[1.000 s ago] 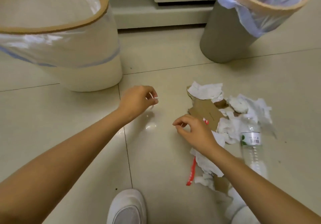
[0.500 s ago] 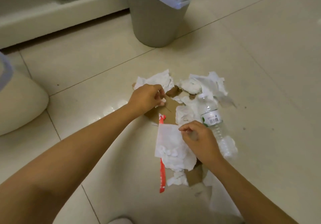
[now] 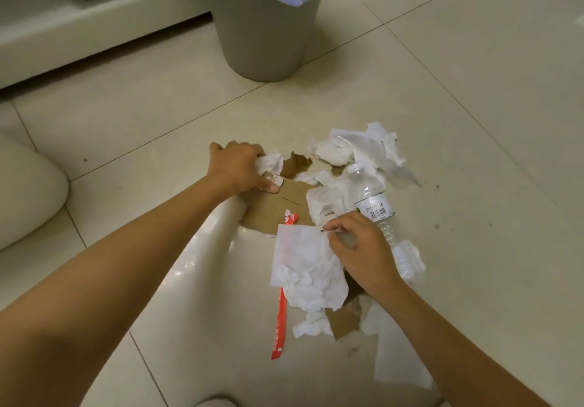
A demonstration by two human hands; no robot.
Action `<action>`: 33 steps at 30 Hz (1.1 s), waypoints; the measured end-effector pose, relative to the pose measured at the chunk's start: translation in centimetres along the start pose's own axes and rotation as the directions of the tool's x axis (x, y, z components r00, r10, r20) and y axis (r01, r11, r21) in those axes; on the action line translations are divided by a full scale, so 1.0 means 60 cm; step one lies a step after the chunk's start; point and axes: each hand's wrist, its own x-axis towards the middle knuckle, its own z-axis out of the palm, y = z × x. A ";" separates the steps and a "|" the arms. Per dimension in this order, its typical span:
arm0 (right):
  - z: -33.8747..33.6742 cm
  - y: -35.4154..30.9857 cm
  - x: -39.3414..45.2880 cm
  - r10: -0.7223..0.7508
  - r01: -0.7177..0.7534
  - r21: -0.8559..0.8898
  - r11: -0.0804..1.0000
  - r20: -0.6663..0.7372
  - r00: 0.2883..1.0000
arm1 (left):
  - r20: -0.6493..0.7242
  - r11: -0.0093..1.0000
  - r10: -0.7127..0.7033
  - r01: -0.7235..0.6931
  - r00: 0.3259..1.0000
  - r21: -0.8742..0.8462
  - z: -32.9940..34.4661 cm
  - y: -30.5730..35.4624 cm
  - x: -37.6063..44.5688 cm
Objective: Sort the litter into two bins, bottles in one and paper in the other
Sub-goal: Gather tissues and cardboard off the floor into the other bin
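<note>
At the pile's ten o'clock edge your left hand (image 3: 241, 166) grips a crumpled tissue (image 3: 271, 162). Your right hand (image 3: 358, 245) pinches the corner of a flat white paper (image 3: 301, 248). The bottle (image 3: 377, 214) lies just beside that right hand at its one o'clock, long axis running eleven to five, so the right is nearer.

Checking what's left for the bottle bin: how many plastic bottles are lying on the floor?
1: a clear plastic bottle lying in the litter beside the right hand. Paper could hide another.
</note>
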 end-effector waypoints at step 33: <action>0.022 -0.076 0.162 -0.111 0.115 -0.246 0.962 0.028 0.993 | -0.099 0.558 -0.471 0.209 0.877 -0.803 -0.057 -0.181 -0.149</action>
